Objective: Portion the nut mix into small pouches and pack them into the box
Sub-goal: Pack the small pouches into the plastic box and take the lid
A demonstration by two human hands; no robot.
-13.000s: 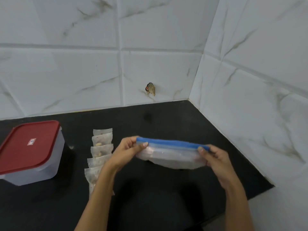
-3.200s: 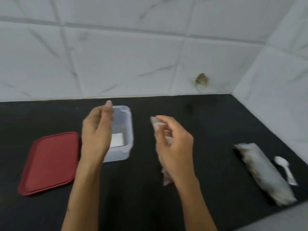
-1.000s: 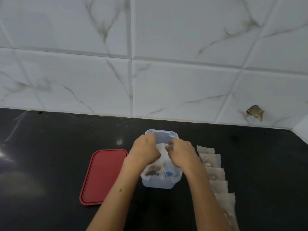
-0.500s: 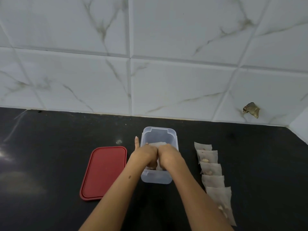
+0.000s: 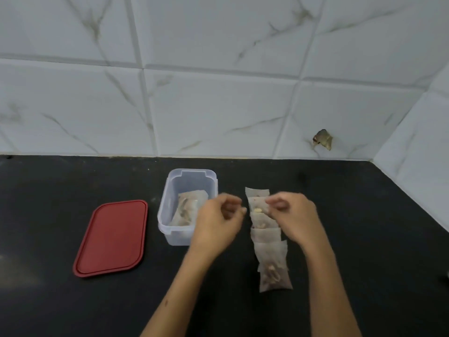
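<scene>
A clear plastic box [image 5: 163, 210] stands open on the black counter with a filled pouch [image 5: 187, 209] lying inside. To its right lies a row of several small white pouches [image 5: 271, 251], overlapping and holding nuts. My left hand [image 5: 217, 222] hovers between the box and the row, its fingers loosely curled around nothing. My right hand [image 5: 292, 215] is over the far end of the row, fingertips at the right edge of the second pouch [image 5: 257, 206]. Motion blur hides whether it pinches that pouch.
The red lid [image 5: 111, 239] lies flat to the left of the box. White marble tiles form the back wall and the right corner wall [image 5: 418, 152]. A small brown object [image 5: 322, 139] sticks to the back wall.
Both hands have come out of the box and moved right to the row of pouches. The pouch they pressed down stays in the box.
</scene>
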